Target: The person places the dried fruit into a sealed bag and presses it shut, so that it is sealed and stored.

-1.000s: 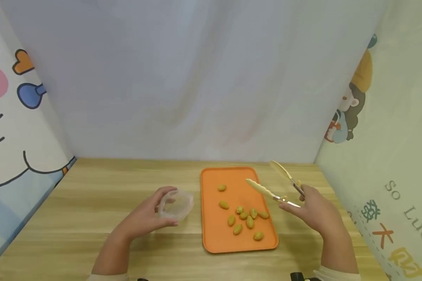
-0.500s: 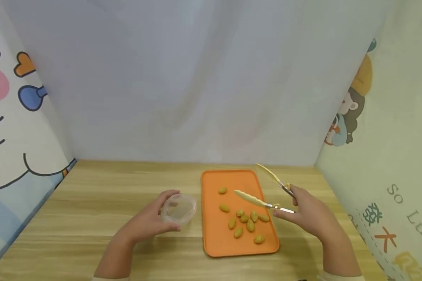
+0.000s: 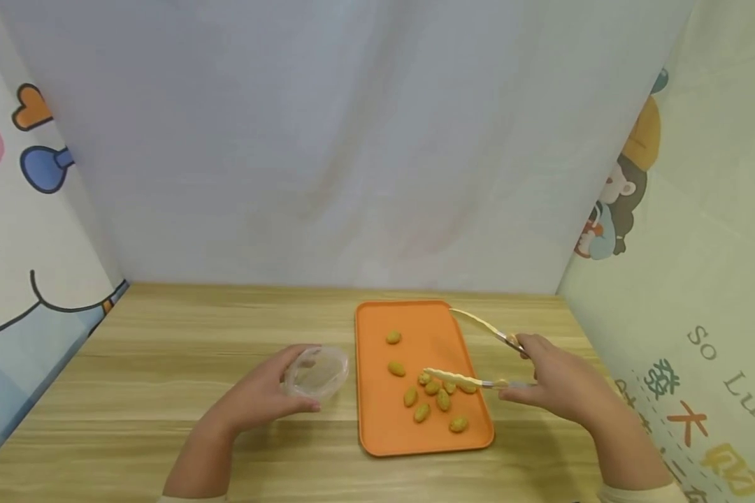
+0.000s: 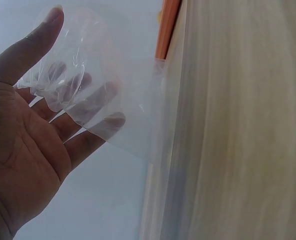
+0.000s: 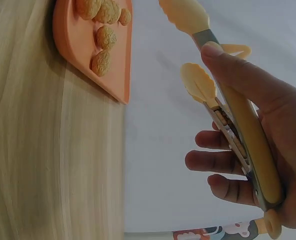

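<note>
My left hand [image 3: 267,391] holds a clear plastic container [image 3: 317,372] between thumb and fingers, left of the orange tray [image 3: 390,441]; the left wrist view shows the fingers [image 4: 83,105] behind its clear wall. My right hand [image 3: 563,381] grips yellow tongs [image 5: 250,135], their two arms spread apart. One tong tip [image 3: 443,376] hangs over a cluster of brownish-yellow nuts [image 3: 443,400], hiding part of it; the other is over the tray's back right edge. Nothing is between the tips. Two more nuts [image 3: 396,368] lie toward the tray's left side.
The tray lies on a wooden table [image 3: 163,363]. A pale curtain [image 3: 327,154] hangs behind the table, with printed cloths at the left [image 3: 69,244] and at the right [image 3: 698,279].
The tongs have moved left and lower over the tray, the near tip coming down to the nut cluster. My left hand and the container have hardly moved.
</note>
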{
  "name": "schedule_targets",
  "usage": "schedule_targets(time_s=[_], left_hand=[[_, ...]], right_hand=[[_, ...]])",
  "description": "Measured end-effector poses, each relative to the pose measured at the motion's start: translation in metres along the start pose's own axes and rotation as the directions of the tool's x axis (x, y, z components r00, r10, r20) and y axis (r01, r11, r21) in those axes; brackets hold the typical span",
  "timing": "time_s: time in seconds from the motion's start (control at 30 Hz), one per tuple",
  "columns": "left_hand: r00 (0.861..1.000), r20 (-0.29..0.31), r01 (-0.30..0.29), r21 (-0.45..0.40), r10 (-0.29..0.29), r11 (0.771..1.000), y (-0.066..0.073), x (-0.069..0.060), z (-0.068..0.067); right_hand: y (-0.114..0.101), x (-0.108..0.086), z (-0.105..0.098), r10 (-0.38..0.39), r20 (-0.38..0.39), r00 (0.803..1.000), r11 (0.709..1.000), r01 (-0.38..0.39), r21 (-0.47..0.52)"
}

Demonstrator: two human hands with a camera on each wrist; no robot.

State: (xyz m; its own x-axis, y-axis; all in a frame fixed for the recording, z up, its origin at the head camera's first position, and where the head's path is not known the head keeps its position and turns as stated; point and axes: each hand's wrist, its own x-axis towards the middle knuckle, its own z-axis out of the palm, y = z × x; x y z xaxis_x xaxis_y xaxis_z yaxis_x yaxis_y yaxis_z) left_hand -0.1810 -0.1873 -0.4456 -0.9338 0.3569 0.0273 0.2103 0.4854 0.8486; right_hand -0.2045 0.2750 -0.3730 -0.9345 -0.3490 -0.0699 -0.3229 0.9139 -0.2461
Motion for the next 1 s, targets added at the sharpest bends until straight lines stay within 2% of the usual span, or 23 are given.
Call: schedule_targets(time_s=[0.27, 0.47, 0.8, 1.0], left_hand=[[1.000, 0.005, -0.008, 0.000, 0.008, 1.000, -0.002, 0.001, 0.000], [1.000, -0.012, -0.010, 0.030, 0.010, 1.000, -0.001, 0.002, 0.000], [0.999, -0.035, -0.011, 0.048, 0.013, 0.999, -0.002, 0.002, 0.001], [0.999, -0.037, -0.008, 0.041, 0.009, 0.999, -0.001, 0.002, 0.000]], right_hand=[[0.005, 0.005, 0.005, -0.027, 0.016, 1.000, 0.999, 0.027, -0.019], [0.002, 0.012, 0.007, -0.040, -0.002, 0.999, 0.998, 0.040, -0.040], [-0.003, 0.024, 0.012, -0.132, -0.029, 0.991, 0.983, 0.127, -0.134], [-0.008, 0.032, 0.012, -0.156, -0.047, 0.987, 0.975, 0.146, -0.170]])
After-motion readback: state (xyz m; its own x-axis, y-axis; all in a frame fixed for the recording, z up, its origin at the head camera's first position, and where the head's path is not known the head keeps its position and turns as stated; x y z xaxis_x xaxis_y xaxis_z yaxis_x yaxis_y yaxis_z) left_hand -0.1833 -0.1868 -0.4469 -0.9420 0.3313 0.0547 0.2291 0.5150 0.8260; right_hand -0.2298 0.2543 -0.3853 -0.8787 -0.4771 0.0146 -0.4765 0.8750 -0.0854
